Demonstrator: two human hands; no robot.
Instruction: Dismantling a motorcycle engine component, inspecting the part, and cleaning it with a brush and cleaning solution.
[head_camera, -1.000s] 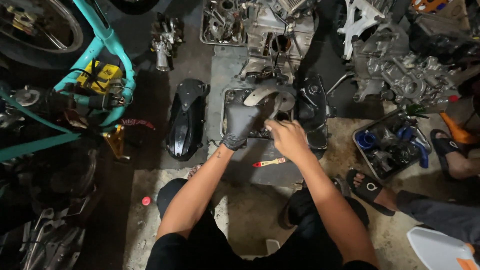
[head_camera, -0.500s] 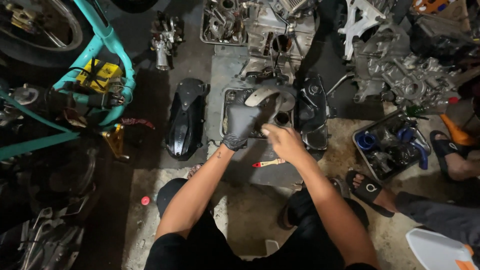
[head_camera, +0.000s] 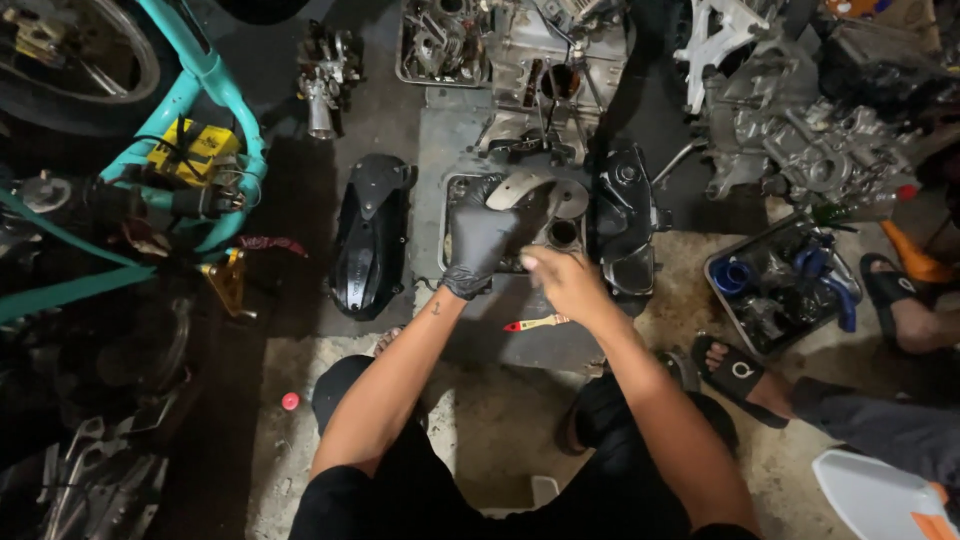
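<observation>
My left hand (head_camera: 480, 242), in a black glove, grips the lower end of a curved grey metal part (head_camera: 522, 187) over a shallow metal tray (head_camera: 452, 190) on the floor. My bare right hand (head_camera: 566, 281) hovers just right of the glove, at the tray's near edge. Its fingertips are bunched and blurred, so I cannot tell whether they pinch anything. A round metal disc (head_camera: 572, 198) and a small cylinder opening (head_camera: 562, 233) lie in the tray beyond my right hand. On the mat below my right wrist lies a small brush with a red handle (head_camera: 535, 323).
A black engine cover (head_camera: 368, 238) lies left of the tray and another black casing (head_camera: 625, 222) right of it. Engine blocks (head_camera: 800, 140) crowd the far right, above a parts tray (head_camera: 785, 285). A teal bike frame (head_camera: 190, 110) stands left. Another person's sandalled feet (head_camera: 740, 375) are at right.
My right hand has drawn back slightly toward me and to the left, away from the tray's middle. The gloved left hand has stayed on the curved part.
</observation>
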